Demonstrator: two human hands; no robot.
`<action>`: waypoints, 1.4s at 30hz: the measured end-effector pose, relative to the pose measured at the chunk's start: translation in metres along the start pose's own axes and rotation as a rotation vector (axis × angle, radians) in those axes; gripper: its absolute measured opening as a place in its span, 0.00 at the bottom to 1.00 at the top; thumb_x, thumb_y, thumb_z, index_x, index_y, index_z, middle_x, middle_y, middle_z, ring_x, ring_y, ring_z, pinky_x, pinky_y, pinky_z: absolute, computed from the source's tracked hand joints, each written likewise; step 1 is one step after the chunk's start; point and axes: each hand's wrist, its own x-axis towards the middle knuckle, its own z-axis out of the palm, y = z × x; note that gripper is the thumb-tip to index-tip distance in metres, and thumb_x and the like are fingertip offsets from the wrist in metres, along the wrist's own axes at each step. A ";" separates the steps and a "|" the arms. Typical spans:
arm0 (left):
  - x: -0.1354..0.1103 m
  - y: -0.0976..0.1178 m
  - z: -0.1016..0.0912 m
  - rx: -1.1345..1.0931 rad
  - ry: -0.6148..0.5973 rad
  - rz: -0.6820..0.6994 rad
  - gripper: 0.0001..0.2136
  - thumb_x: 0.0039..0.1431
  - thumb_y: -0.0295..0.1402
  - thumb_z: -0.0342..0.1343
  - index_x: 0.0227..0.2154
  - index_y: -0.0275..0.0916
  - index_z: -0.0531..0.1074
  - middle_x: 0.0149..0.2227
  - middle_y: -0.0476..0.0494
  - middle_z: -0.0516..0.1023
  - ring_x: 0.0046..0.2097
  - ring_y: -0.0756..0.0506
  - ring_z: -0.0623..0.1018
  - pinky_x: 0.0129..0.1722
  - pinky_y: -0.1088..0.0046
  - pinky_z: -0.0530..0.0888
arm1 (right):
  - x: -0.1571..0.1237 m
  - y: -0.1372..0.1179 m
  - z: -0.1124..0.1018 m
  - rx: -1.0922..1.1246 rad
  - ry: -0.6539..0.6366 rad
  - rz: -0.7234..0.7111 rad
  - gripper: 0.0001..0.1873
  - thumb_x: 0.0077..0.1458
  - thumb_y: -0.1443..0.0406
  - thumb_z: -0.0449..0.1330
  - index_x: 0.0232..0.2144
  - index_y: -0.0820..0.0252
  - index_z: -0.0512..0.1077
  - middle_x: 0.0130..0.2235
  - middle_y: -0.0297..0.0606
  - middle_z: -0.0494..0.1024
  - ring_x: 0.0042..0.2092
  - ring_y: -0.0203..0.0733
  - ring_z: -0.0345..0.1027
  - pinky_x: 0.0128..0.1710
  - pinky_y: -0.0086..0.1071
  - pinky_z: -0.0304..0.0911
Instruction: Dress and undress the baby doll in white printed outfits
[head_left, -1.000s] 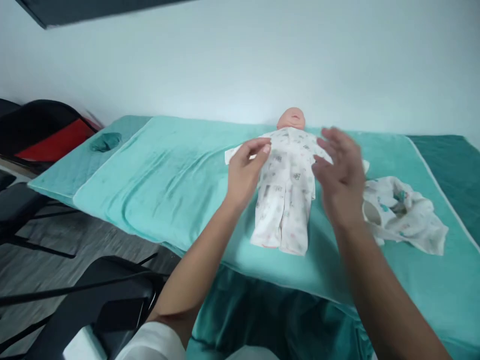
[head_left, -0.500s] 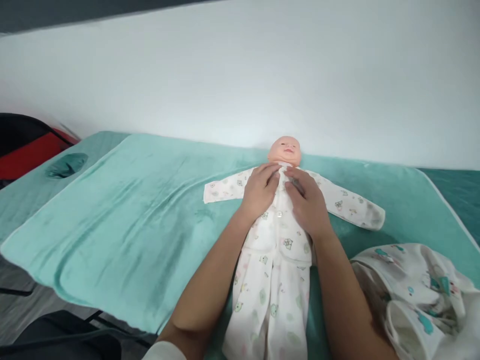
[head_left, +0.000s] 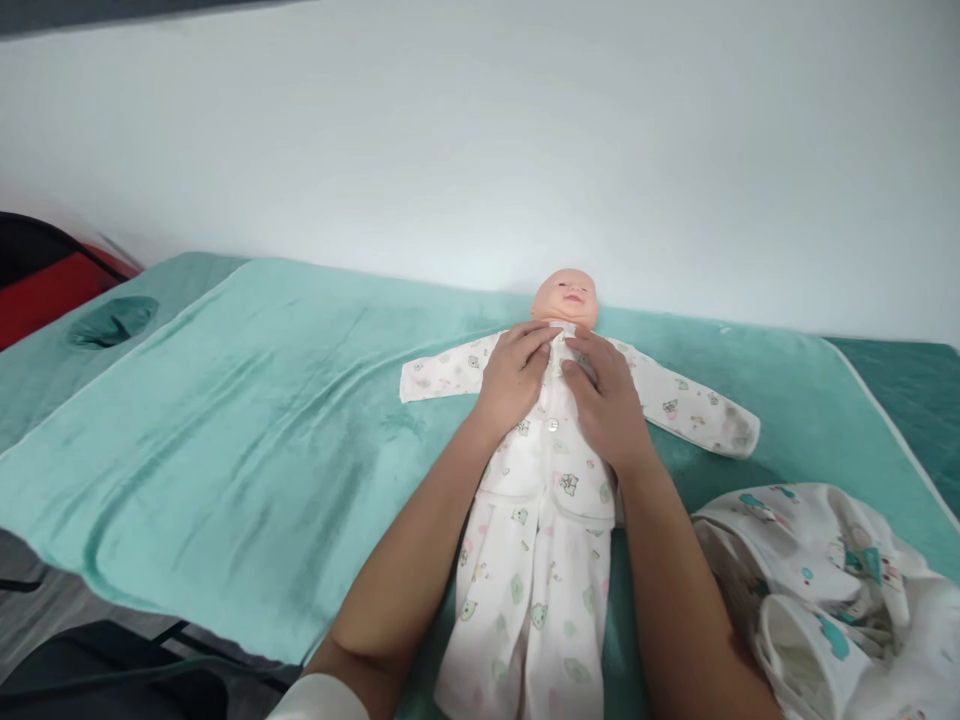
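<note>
A baby doll lies on its back, its head close to the wall and its arms spread in long sleeves. It wears a white printed button-front top and matching trousers. My left hand rests on the left side of the chest, fingers stretched toward the collar. On the other side of the front opening lies my right hand, its fingers extended near the collar and its thumb apart. Neither hand visibly grips the cloth. One button shows below the hands.
A teal blanket covers the padded table, which has a round hole at its left end. Crumpled white printed cloth lies at the right front. Behind the table stands a white wall. A dark chair is at the lower left.
The view has shifted slightly, so everything sits a little farther left. Both hands stay on the doll's chest in nearly the same pose.
</note>
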 end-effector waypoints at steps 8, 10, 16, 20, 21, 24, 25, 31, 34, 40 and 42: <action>-0.001 0.003 -0.003 0.108 -0.073 0.054 0.20 0.66 0.26 0.44 0.48 0.50 0.80 0.61 0.48 0.74 0.64 0.44 0.70 0.66 0.59 0.67 | 0.000 -0.002 -0.002 0.023 -0.029 0.037 0.25 0.63 0.59 0.54 0.62 0.51 0.66 0.65 0.41 0.69 0.66 0.52 0.59 0.67 0.56 0.53; -0.002 0.004 -0.003 0.138 -0.091 0.070 0.21 0.65 0.25 0.44 0.46 0.50 0.80 0.61 0.50 0.74 0.64 0.43 0.70 0.66 0.57 0.67 | 0.000 -0.001 -0.002 0.019 -0.036 0.017 0.25 0.64 0.59 0.54 0.63 0.51 0.65 0.66 0.40 0.68 0.67 0.52 0.58 0.67 0.56 0.52; -0.005 0.004 0.000 0.094 -0.012 0.078 0.17 0.67 0.28 0.46 0.48 0.48 0.78 0.58 0.47 0.75 0.62 0.44 0.72 0.64 0.60 0.69 | -0.003 0.000 -0.001 0.121 0.032 0.033 0.21 0.63 0.58 0.57 0.58 0.51 0.70 0.61 0.40 0.73 0.63 0.50 0.64 0.64 0.52 0.58; -0.019 0.005 -0.002 0.056 0.067 0.080 0.12 0.66 0.31 0.52 0.49 0.44 0.76 0.55 0.43 0.77 0.60 0.44 0.74 0.64 0.61 0.69 | -0.013 -0.001 0.000 0.212 0.115 -0.008 0.11 0.62 0.60 0.57 0.46 0.52 0.75 0.56 0.39 0.76 0.58 0.48 0.69 0.58 0.47 0.65; -0.025 0.004 -0.003 0.063 0.069 0.077 0.12 0.66 0.31 0.52 0.48 0.44 0.76 0.55 0.43 0.77 0.60 0.44 0.74 0.65 0.61 0.69 | -0.017 -0.001 0.000 0.215 0.127 -0.024 0.10 0.62 0.61 0.57 0.44 0.52 0.75 0.56 0.39 0.77 0.58 0.48 0.69 0.57 0.47 0.66; -0.038 0.003 -0.008 0.090 0.036 0.091 0.12 0.68 0.34 0.52 0.49 0.44 0.77 0.60 0.43 0.74 0.63 0.44 0.71 0.66 0.60 0.67 | -0.030 -0.001 0.000 0.198 0.147 -0.078 0.08 0.63 0.62 0.57 0.41 0.53 0.76 0.56 0.39 0.77 0.59 0.49 0.68 0.57 0.47 0.66; -0.041 0.003 -0.009 0.095 0.022 0.103 0.12 0.68 0.35 0.52 0.50 0.45 0.77 0.61 0.43 0.73 0.64 0.44 0.70 0.67 0.60 0.66 | -0.034 -0.001 0.000 0.195 0.150 -0.093 0.09 0.63 0.62 0.57 0.42 0.52 0.76 0.56 0.39 0.76 0.60 0.49 0.67 0.58 0.48 0.65; -0.044 0.000 -0.012 0.070 -0.003 0.131 0.13 0.69 0.36 0.51 0.50 0.48 0.78 0.63 0.45 0.72 0.66 0.45 0.69 0.68 0.59 0.66 | -0.044 -0.003 -0.002 0.132 0.150 -0.154 0.11 0.65 0.64 0.55 0.46 0.50 0.77 0.58 0.38 0.76 0.63 0.47 0.66 0.63 0.51 0.62; -0.043 0.001 -0.013 0.037 -0.013 0.110 0.12 0.68 0.36 0.53 0.49 0.48 0.79 0.63 0.46 0.72 0.65 0.45 0.70 0.68 0.59 0.66 | -0.044 -0.007 -0.002 0.071 0.152 -0.189 0.12 0.66 0.65 0.55 0.45 0.50 0.77 0.57 0.38 0.77 0.62 0.47 0.66 0.64 0.52 0.61; -0.039 0.000 -0.015 0.017 -0.041 0.113 0.12 0.68 0.36 0.53 0.48 0.49 0.79 0.63 0.47 0.72 0.66 0.44 0.68 0.69 0.59 0.64 | -0.047 -0.011 0.001 -0.088 0.185 -0.243 0.13 0.66 0.65 0.55 0.48 0.54 0.77 0.58 0.40 0.77 0.62 0.49 0.65 0.63 0.53 0.63; -0.037 0.000 -0.016 0.015 -0.071 0.111 0.12 0.68 0.34 0.53 0.49 0.48 0.78 0.63 0.47 0.72 0.67 0.44 0.67 0.70 0.59 0.63 | -0.047 -0.011 0.003 -0.119 0.189 -0.242 0.13 0.66 0.65 0.55 0.48 0.55 0.77 0.58 0.41 0.77 0.63 0.50 0.65 0.63 0.54 0.62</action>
